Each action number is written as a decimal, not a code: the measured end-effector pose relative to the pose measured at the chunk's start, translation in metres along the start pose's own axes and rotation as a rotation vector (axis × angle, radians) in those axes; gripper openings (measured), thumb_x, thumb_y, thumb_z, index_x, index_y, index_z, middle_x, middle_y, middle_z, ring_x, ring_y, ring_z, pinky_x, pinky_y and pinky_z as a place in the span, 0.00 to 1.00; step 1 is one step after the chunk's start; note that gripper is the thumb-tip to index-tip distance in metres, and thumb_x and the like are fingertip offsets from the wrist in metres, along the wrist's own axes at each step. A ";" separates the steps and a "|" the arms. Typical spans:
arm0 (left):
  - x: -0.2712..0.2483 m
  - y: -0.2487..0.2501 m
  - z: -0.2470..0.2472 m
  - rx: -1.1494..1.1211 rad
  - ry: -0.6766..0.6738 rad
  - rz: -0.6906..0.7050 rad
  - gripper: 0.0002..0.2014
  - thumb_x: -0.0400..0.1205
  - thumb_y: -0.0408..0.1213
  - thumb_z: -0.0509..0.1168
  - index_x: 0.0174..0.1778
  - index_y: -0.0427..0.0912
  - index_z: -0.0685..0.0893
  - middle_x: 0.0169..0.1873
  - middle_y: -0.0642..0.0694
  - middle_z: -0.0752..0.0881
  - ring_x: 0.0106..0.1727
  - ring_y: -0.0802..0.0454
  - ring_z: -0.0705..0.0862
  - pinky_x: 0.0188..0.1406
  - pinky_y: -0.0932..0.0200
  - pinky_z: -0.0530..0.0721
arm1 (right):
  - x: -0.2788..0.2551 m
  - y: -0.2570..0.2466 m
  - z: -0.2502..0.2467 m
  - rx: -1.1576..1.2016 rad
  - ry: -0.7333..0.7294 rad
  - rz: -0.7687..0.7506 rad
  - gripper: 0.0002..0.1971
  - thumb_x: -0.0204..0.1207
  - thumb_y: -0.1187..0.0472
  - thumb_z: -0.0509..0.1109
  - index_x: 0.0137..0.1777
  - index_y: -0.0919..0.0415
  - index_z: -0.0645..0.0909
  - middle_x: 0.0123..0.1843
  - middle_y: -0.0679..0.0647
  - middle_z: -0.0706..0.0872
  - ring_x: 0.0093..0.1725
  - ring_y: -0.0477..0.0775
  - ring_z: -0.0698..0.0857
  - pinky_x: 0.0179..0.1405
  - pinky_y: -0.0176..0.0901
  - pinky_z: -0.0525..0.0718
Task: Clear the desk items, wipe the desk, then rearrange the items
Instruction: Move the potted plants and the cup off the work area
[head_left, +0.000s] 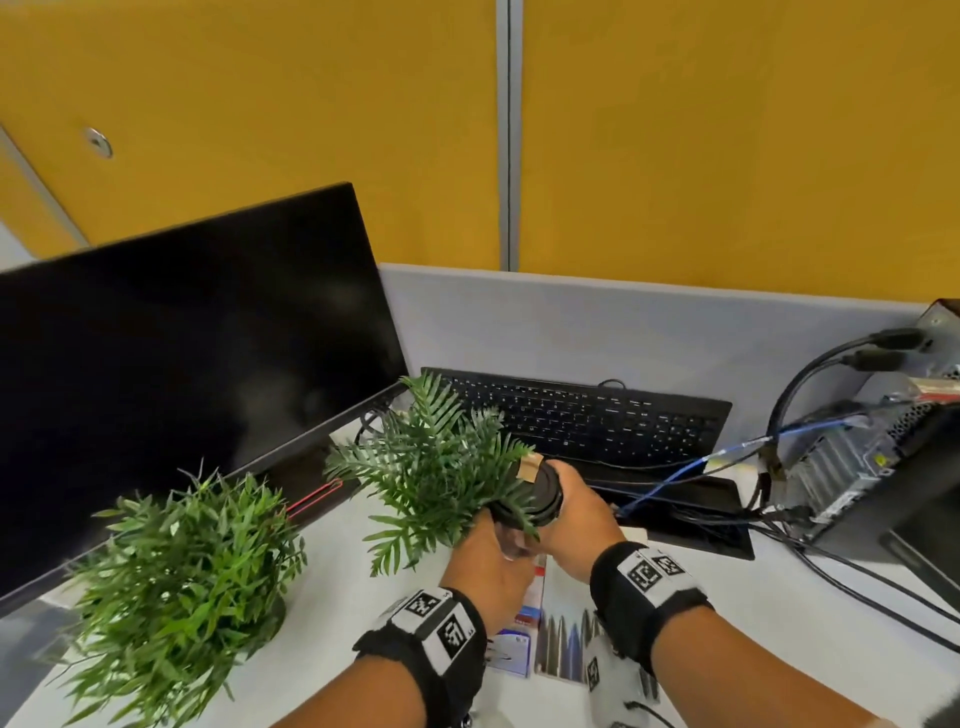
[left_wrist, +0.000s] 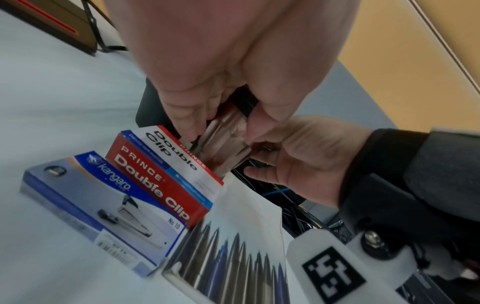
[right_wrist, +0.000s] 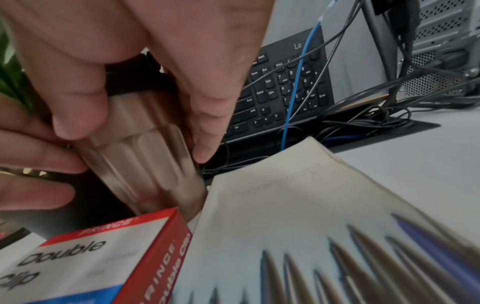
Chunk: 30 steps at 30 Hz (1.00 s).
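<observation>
The tumbler (right_wrist: 145, 156) is a ribbed metallic cup with a black lid (head_left: 540, 493) that carries a strip of tan tape; it is held tilted just above the white desk (head_left: 332, 566), in front of the keyboard (head_left: 582, 415). The right hand (head_left: 576, 519) wraps the upper body and lid, fingers curled round it. The left hand (head_left: 488, 566) holds the lower body, thumb and fingers closed against its sides. A small fern plant (head_left: 436, 467) sits directly beside the left hand, its fronds overlapping the lid; whether the left hand also holds its pot cannot be determined.

Below the tumbler lie three boxes, touching side by side: a red and white clip box (left_wrist: 166, 174), a blue stapler box (left_wrist: 103, 209) to its left, and a pen pack (left_wrist: 233, 257) to its right. The clip box stands just beside the tumbler base.

A second, bushier plant (head_left: 176, 571) stands on the desk at the left, in front of the dark monitor (head_left: 182, 353). A computer tower (head_left: 883, 457) stands at the right, with black cables and one blue cable (head_left: 670, 480) running across the keyboard's near edge into a desk opening.
</observation>
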<state>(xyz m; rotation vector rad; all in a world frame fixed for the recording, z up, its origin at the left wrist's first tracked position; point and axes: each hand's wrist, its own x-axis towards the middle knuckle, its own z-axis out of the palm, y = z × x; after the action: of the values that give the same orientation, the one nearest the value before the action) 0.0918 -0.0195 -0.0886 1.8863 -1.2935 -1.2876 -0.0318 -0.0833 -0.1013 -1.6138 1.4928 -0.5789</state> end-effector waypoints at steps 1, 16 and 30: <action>-0.001 0.000 -0.001 0.007 0.000 0.005 0.22 0.69 0.39 0.65 0.60 0.57 0.73 0.55 0.51 0.87 0.59 0.50 0.84 0.70 0.49 0.79 | 0.000 0.001 0.001 0.012 0.012 -0.004 0.36 0.57 0.54 0.82 0.65 0.43 0.72 0.52 0.42 0.86 0.52 0.46 0.85 0.54 0.45 0.86; -0.107 0.038 -0.010 -0.065 -0.108 0.259 0.29 0.69 0.35 0.62 0.64 0.66 0.71 0.60 0.60 0.81 0.57 0.57 0.81 0.64 0.53 0.82 | -0.105 -0.035 -0.030 0.117 0.274 -0.168 0.43 0.51 0.58 0.87 0.65 0.36 0.70 0.56 0.34 0.83 0.57 0.36 0.82 0.56 0.39 0.81; -0.217 -0.128 -0.152 0.107 -0.137 0.091 0.38 0.73 0.45 0.64 0.79 0.65 0.56 0.76 0.62 0.67 0.75 0.61 0.69 0.72 0.62 0.70 | -0.216 -0.101 0.161 0.073 0.062 -0.144 0.36 0.48 0.49 0.85 0.56 0.30 0.73 0.52 0.32 0.85 0.51 0.33 0.83 0.46 0.28 0.79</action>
<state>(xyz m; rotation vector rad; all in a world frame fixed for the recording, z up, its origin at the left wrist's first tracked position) 0.2618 0.2148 -0.0378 1.8144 -1.5281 -1.3440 0.1151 0.1609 -0.0615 -1.6691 1.3915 -0.7612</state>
